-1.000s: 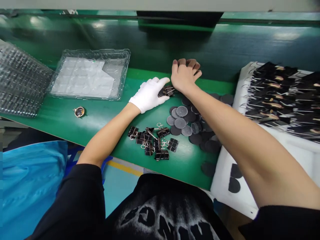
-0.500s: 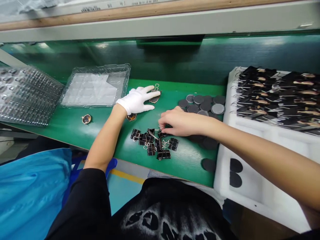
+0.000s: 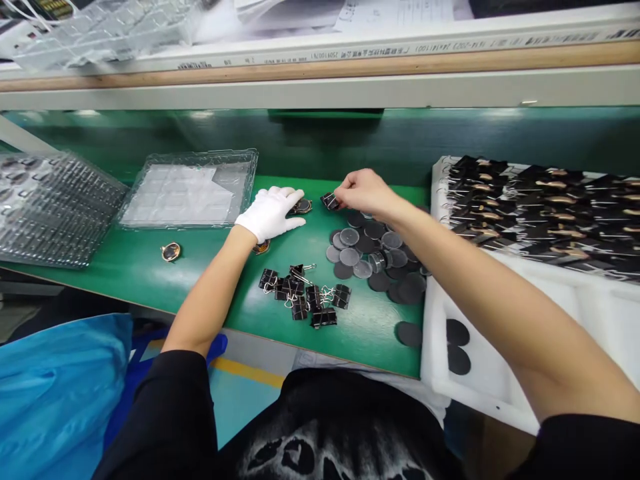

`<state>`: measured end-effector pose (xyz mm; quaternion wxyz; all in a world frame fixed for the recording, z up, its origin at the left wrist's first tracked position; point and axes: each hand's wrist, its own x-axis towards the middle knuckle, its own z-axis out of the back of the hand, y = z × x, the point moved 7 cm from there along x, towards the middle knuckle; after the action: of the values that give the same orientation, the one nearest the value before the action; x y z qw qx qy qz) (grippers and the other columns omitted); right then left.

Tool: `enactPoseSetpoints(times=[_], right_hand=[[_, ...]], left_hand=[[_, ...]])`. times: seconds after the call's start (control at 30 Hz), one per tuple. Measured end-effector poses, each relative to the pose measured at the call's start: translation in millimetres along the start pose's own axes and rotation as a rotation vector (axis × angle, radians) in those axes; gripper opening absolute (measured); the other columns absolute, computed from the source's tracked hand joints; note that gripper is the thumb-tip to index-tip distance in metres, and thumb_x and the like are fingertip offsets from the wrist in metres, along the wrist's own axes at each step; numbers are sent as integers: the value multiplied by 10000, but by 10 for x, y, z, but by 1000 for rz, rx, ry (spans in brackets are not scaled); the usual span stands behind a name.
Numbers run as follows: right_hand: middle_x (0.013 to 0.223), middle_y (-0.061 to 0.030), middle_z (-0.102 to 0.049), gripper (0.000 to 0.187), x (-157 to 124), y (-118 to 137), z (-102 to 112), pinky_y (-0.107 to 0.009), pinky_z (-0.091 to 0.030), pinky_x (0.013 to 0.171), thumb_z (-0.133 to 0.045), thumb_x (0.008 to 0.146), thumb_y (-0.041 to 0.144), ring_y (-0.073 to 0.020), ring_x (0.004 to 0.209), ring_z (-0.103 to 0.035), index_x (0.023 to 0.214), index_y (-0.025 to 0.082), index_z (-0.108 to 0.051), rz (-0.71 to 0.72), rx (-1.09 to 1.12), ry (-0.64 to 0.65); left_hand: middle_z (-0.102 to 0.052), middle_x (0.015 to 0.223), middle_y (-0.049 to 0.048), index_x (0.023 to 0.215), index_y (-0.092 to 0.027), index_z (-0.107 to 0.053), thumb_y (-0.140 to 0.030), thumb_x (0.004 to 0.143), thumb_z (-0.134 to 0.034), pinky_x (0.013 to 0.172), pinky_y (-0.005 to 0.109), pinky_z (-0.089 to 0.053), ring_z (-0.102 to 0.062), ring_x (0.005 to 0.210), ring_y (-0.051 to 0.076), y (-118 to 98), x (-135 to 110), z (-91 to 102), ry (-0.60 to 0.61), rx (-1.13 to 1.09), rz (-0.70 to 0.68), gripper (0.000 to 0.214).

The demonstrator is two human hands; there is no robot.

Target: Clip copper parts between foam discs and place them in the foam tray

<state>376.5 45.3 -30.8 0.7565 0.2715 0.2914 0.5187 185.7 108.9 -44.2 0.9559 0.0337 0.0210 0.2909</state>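
Workshop, small-parts assembly type. Evidence, placed by the bench (image 3: 370, 340), green-topped:
- Above bench, rear: shelf (image 3: 280, 97), printed edging, bearing papers (image 3: 400, 15).
- Bench, left end: clear moulded trays (image 3: 55, 213), stacked.
- Bench, middle: clips (image 3: 299, 307), loose heap; discs (image 3: 350, 257), many alike, near the heap.
- Bench, right end: white box (image 3: 431, 340), clipped parts (image 3: 530, 213) in rows.
- Below bench: floor (image 3: 237, 400), blue-green, yellow line (image 3: 247, 371).

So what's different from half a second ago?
The right hand has taken a black clip from the clip pile and carried it toward the table's back. The gloved left hand is still by a round piece; the clear tray stayed put.
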Motion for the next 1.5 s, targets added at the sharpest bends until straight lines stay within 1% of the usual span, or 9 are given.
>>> enactPoseSetpoints(times=[0.1, 0.17, 0.27, 0.37, 0.5, 0.7, 0.9, 1.2, 1.5], right_hand=[[945, -154, -757, 59, 43, 10, -139, -481, -564, 898, -631, 839, 216, -342, 992, -709, 803, 208, -677, 38, -145, -62], [979, -172, -750, 73, 48, 18, -191, -522, -558, 906, -656, 850, 261, -374, 1014, -705, 857, 204, -701, 38, -227, -32], [977, -183, -734, 282, 112, 1, -216, -558, -555, 891, -703, 888, 470, -389, 993, -696, 954, 196, -718, 10, -337, 67], [1178, -201, -697, 513, 252, 81, -131, -586, -513, 993, -566, 973, 629, -396, 1167, -633, 1209, 185, -665, 67, -288, -44], [1427, -200, -572, 501, 407, 179, -195, -617, -378, 1133, -330, 1080, 525, -395, 1396, -473, 1408, 222, -559, 79, -224, -194], [1577, -214, -436, 499, 532, 16, -530, -642, -254, 1202, -281, 1088, 412, -400, 1509, -333, 1462, 193, -530, 25, -303, -156], [1717, -205, -238, 564, 575, -216, -514, -701, -106, 1235, -289, 1077, 391, -402, 1611, -144, 1588, 183, -403, -57, -348, -150], [1714, -209, -232, 545, 715, -347, -561, -811, -28, 1182, -308, 1072, 401, -433, 1614, -110, 1566, 197, -413, -21, -321, -120], [1720, -251, -204, 536, 582, -236, -500, -723, -31, 1208, -242, 1116, 347, -402, 1616, -93, 1592, 138, -370, -60, -366, -110]], left_hand=[[-616, 1455, 171, 1539, -193, -528, -551, 996, -535, 1017, 480, -440, -580, 1257, 398, 3, 23, -65, 13, -36, 65, 651], [-641, 1409, 173, 1523, -197, -541, -547, 981, -556, 1014, 474, -446, -593, 1247, 397, -18, 30, -68, 7, -71, 69, 646], [-642, 1411, 190, 1585, -176, -458, -528, 965, -590, 1043, 472, -441, -595, 1274, 398, -44, 36, -55, -6, -123, 70, 725], [-601, 1466, 198, 1617, -180, -405, -502, 950, -626, 1060, 466, -448, -597, 1300, 396, -64, 42, -59, -4, -182, 66, 773], [-514, 1568, 189, 1645, -211, -357, -511, 906, -684, 1058, 454, -475, -605, 1314, 389, -65, 51, -85, 13, -250, 67, 862], [-651, 1449, 156, 1570, -203, -480, -496, 907, -669, 1058, 459, -481, -623, 1303, 381, -65, 46, -85, 21, -260, 48, 749], [-648, 1481, 113, 1535, -211, -526, -499, 877, -691, 1067, 436, -482, -625, 1313, 360, -94, 58, -98, 18, -331, 39, 737], [-576, 1550, 126, 1579, -227, -462, -460, 903, -672, 1141, 514, -419, -546, 1391, 396, -179, 97, -144, 34, -363, 74, 745], [-564, 1550, 122, 1577, -235, -454, -454, 918, -661, 1160, 545, -393, -517, 1405, 405, -245, 132, -155, 35, -381, 82, 725]])
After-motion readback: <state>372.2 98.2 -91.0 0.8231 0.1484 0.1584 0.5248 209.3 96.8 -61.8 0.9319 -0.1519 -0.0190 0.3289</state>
